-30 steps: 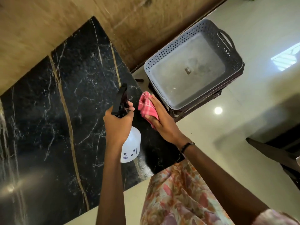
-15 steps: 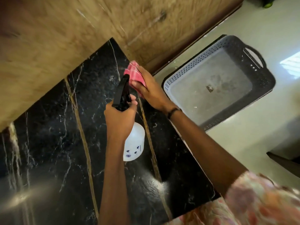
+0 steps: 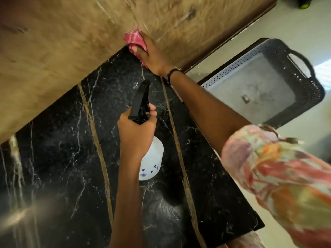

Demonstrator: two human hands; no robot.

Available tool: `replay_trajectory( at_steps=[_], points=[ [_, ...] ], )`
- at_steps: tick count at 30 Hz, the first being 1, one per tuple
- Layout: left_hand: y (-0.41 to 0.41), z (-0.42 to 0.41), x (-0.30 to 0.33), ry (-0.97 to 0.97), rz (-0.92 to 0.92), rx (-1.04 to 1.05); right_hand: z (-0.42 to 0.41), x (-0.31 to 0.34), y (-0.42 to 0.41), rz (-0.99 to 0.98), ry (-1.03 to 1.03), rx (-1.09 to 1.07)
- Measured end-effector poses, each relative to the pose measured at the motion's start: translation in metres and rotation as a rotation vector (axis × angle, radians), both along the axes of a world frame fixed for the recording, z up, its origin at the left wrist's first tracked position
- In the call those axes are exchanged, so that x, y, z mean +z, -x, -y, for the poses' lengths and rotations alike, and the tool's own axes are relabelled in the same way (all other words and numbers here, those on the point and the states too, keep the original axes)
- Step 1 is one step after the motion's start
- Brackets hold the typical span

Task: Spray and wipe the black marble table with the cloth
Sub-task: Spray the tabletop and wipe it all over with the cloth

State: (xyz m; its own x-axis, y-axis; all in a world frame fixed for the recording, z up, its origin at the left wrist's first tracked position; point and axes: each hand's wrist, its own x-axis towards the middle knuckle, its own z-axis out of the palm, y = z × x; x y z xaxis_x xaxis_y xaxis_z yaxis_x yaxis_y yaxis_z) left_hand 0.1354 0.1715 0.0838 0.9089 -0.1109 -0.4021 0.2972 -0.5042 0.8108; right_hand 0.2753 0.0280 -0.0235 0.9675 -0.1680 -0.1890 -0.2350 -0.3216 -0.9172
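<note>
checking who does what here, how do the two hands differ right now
The left hand grips the spray bottle by its neck, held above the middle of the black table. The right hand pinches the pink cloth and presses it at the table's far corner, against the wooden wall. The left arm is bare; the right wrist wears a dark band. Both reach over the table.

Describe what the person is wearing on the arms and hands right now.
Both hands are bare, with no gloves and no rings that I can make out. The right hand has a dark band, a watch or a bracelet, at the wrist. The right upper arm is covered by a loose floral sleeve in pink, orange and pale green. The left hand and its forearm are bare as far as the frame shows.
</note>
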Motion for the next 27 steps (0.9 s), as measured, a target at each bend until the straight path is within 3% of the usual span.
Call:
replay_trajectory(
  at_steps=[9, 18, 23, 27],
  points=[
    [0.030, -0.014, -0.001, -0.033, -0.033, -0.026, -0.009, 0.005, 0.208, -0.031, 0.093, 0.001],
    [0.114, -0.048, 0.006, -0.020, -0.062, -0.064, -0.014, 0.019, 0.378, -0.182, 0.159, 0.061],
    [0.184, -0.072, 0.009, 0.027, -0.057, -0.063, -0.011, 0.034, 0.440, -0.189, 0.341, 0.178],
    [0.249, -0.096, 0.006, 0.030, -0.036, -0.072, -0.017, 0.035, 0.493, -0.088, 0.596, 0.228]
  ],
)
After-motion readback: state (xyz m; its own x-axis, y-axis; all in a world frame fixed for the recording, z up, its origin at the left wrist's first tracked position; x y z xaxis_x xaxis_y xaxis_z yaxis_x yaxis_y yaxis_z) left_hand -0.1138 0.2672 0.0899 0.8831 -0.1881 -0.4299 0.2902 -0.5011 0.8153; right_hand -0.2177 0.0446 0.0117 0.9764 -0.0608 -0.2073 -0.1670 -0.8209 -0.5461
